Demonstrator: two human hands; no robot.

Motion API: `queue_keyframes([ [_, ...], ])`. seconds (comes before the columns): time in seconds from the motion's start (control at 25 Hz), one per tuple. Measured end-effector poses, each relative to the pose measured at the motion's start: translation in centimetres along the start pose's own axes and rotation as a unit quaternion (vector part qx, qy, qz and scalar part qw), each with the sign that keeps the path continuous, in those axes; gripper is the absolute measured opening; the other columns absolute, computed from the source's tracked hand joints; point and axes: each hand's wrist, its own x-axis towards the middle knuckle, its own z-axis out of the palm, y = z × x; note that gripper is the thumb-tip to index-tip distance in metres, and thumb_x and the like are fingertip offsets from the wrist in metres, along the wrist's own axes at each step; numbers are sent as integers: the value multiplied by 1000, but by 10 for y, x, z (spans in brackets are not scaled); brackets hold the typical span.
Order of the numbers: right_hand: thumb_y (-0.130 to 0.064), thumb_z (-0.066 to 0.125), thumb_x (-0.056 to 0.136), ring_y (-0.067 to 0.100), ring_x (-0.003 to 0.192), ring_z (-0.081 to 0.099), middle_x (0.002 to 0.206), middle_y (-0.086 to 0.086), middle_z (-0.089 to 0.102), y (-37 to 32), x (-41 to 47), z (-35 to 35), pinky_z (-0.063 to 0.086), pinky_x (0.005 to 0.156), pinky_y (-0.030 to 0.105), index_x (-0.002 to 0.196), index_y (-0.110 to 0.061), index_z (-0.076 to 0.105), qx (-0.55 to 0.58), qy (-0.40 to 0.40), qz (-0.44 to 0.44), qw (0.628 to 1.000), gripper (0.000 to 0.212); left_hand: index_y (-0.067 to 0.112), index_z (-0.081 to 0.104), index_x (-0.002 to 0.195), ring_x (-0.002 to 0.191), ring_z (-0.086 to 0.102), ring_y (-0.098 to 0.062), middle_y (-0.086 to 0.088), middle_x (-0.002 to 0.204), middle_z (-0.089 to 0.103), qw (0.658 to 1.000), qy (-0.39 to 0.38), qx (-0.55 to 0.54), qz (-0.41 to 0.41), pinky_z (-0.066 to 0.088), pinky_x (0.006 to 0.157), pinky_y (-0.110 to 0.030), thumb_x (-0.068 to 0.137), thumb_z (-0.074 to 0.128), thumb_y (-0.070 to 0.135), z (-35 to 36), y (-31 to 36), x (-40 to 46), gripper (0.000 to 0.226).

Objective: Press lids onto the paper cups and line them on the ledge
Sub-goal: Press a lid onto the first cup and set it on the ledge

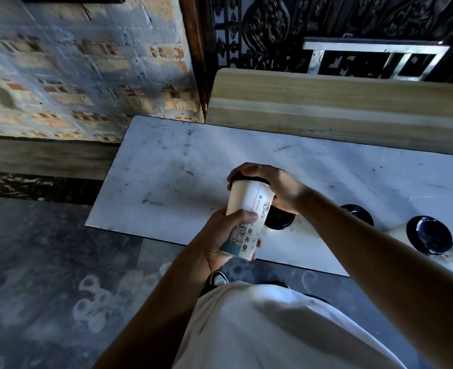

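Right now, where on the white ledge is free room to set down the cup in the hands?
The ledge is bare to the left of the held cup, out to its left end by the brick wall. The right side is crowded: lidded cups stand in a row there.

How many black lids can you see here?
4: one on the held cup, three on cups standing on the white ledge. More may lie outside view.

White cup (pixel 248 206) with line drawings, teal band, seemingly black lid (pixel 249 179).
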Motion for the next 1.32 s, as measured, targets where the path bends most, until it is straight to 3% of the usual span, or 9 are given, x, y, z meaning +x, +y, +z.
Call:
queue_keyframes([
  [0.24,-38,50,99,36,91,65,109,18,71,4,-1,3,52,79,39,111,-9,73,-5,47,32,998,39,5,61,129,71,68,-25,-14,93,71,999,-14,-23,-34,56,55,-34,69,75,38,1,-1,-4,70],
  [0.36,-48,48,97,34,90,67,111,22,71,8,1,6,52,80,39,119,-5,71,145,75,9,986,53,7,69,119,67,68,-25,-14,89,69,994,-23,-98,-49,55,52,-32,82,66,50,4,10,-9,56],
  [0.56,-36,41,97,24,54,48,78,9,45,29,-13,30,35,57,31,98,-13,62,259,103,9,960,31,13,78,104,66,67,-26,-13,84,73,982,39,-182,-15,58,55,-35,92,56,60,2,23,-10,53],
  [0.72,-20,32,95,20,47,36,67,10,38,44,-23,42,35,45,22,111,-13,50,279,96,1,955,25,12,77,107,62,67,-28,-15,87,72,983,59,-176,2,59,60,-38,96,52,60,8,21,-13,55],
  [0.88,-18,32,102,29,79,62,97,20,63,55,-23,38,49,76,41,115,-16,66,279,140,1,950,36,12,74,106,79,74,-32,-15,95,78,982,190,-19,-6,61,64,-42,99,44,64,9,14,-16,61],
  [1.0,-23,25,109,28,91,69,93,12,76,54,-33,37,49,95,46,89,-21,83,267,122,10,956,61,11,64,74,83,69,-31,-16,87,74,910,297,289,23,46,67,-34,103,34,61,14,18,-24,66],
  [1.08,-26,27,107,33,99,68,99,15,77,56,-37,37,48,103,52,92,-21,83,280,123,22,952,59,13,58,69,89,68,-35,-18,90,74,850,333,405,53,46,70,-37,103,38,60,15,17,-25,61],
  [1.2,-36,35,105,50,128,55,134,32,63,69,-35,33,33,118,66,129,-7,70,302,138,55,942,51,14,62,87,87,69,-28,-7,90,73,805,402,376,220,54,78,-40,99,60,43,8,7,-18,31],
  [1.32,-30,47,95,48,116,51,132,32,55,72,-33,36,31,116,70,143,-5,54,318,138,46,937,54,14,72,100,84,64,-12,-4,97,70,778,373,344,370,53,78,-29,95,64,14,2,-1,-13,9],
])
